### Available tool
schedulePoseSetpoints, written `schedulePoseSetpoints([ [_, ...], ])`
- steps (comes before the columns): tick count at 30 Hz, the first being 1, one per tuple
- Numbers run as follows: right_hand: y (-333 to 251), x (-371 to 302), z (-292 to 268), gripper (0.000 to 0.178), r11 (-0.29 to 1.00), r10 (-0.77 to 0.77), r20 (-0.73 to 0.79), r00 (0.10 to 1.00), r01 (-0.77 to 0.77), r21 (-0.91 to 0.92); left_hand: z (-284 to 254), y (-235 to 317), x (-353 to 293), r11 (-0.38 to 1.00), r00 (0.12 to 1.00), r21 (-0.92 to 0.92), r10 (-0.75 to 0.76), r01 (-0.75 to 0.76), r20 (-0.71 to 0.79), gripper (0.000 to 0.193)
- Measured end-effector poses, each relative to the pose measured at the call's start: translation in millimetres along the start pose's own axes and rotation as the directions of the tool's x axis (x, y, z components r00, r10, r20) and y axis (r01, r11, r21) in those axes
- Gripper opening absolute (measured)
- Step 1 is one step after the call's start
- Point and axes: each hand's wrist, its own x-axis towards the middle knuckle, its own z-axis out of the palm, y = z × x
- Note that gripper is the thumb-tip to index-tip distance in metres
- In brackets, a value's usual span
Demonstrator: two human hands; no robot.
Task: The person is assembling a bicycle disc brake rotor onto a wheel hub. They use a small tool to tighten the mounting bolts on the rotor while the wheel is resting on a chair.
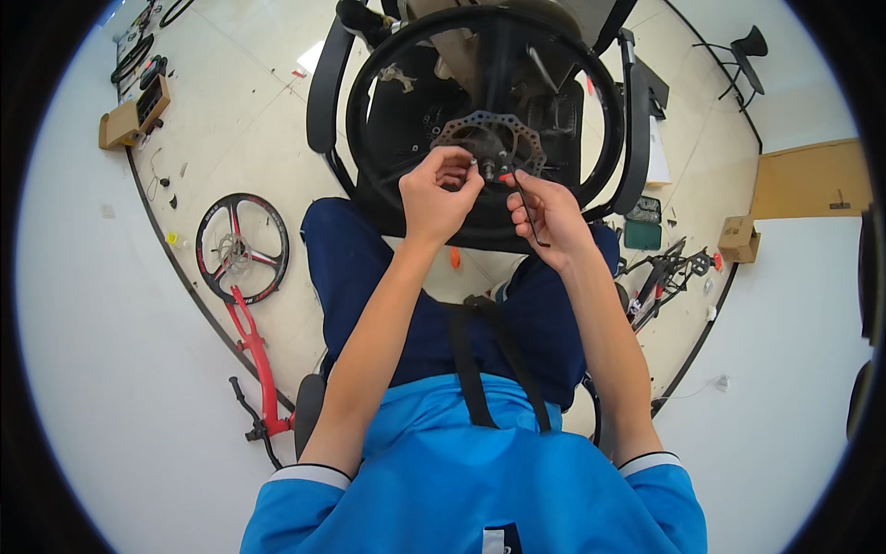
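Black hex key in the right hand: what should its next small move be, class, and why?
Probably ease the hex key toward the small metallic piece: the right hand grips the key, the left hand pinches the piece close by, and both hands are near the brake rotor. The piece is too small to identify.

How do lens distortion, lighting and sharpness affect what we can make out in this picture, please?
In the head view, the fisheye bows the edges of the floor and leaves black corners; light is bright there, yet the black wheel partly blends into the dark seat; the head view also renders the small piece at the left hand's fingertips too small to identify.
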Motion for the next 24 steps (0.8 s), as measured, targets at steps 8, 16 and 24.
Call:
schedulePoseSetpoints([
  [8,10,-14,3,0.024,0.982,-0.075,0.029,0.997,0.079,-0.169,-23,-2,-10,0.997,0.996,0.021,-0.074,0.072,0.056,0.013],
  [16,15,-17,0,0.021,0.965,-0.125,0.037,0.991,0.13,-0.23,-17,-3,4,0.967,0.986,0.203,0.135,-0.151,0.094,0.012],
  [24,19,-21,-8,0.02,0.965,-0.126,0.027,0.992,0.129,-0.227,-10,-7,8,0.962,0.984,0.207,0.178,-0.178,0.015,0.012],
])
